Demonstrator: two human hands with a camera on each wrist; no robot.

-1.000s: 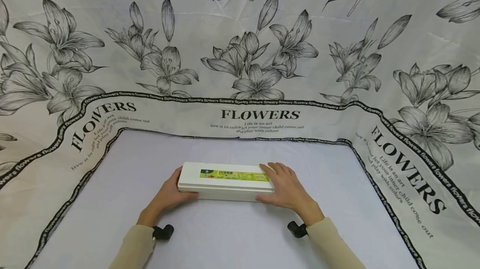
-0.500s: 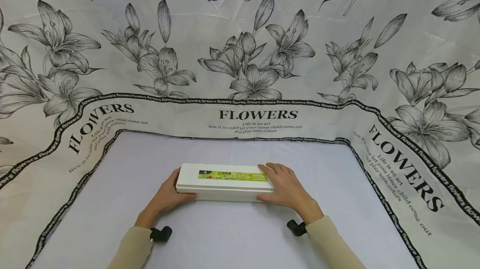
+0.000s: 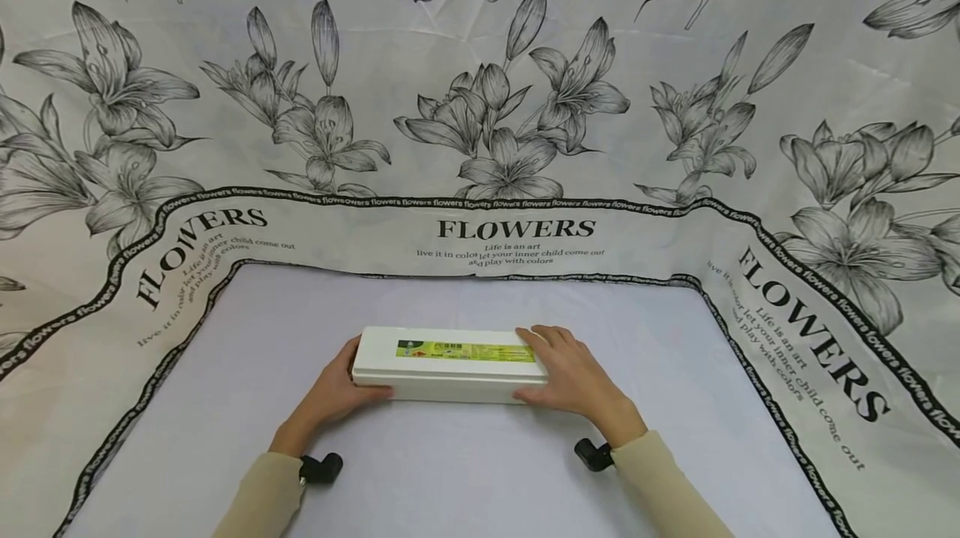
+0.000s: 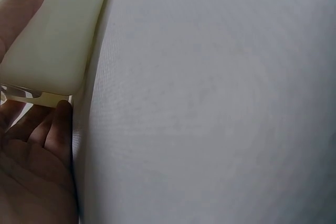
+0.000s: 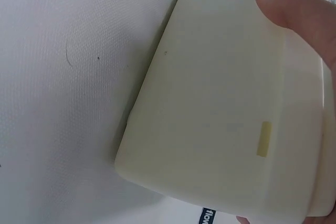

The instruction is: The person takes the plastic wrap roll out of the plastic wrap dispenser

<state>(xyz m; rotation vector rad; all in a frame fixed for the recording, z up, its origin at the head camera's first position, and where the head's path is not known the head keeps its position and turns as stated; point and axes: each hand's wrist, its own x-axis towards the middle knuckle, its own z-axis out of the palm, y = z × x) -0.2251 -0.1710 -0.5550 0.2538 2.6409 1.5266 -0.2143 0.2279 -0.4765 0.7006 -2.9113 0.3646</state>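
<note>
A long white plastic cling film box with a green-and-yellow label on its lid lies crosswise on the white tabletop, lid up. My left hand grips its left end, thumb along the front side and fingers round the end. At the right end, my right hand holds it with the thumb on the front side and fingers over the lid. In the right wrist view the box's side fills the middle, with a small yellow strip on it. The left wrist view shows fingertips behind the box's end.
White tabletop surrounds the box. A cloth with printed lilies and FLOWERS lettering rises behind it and along both sides, with a black-edged border. A black wrist camera sits at the left sleeve, another black camera at the right.
The head view has shifted slightly, so the backdrop and box appear a little farther left. Both hands keep the same grip on the cling film box.
</note>
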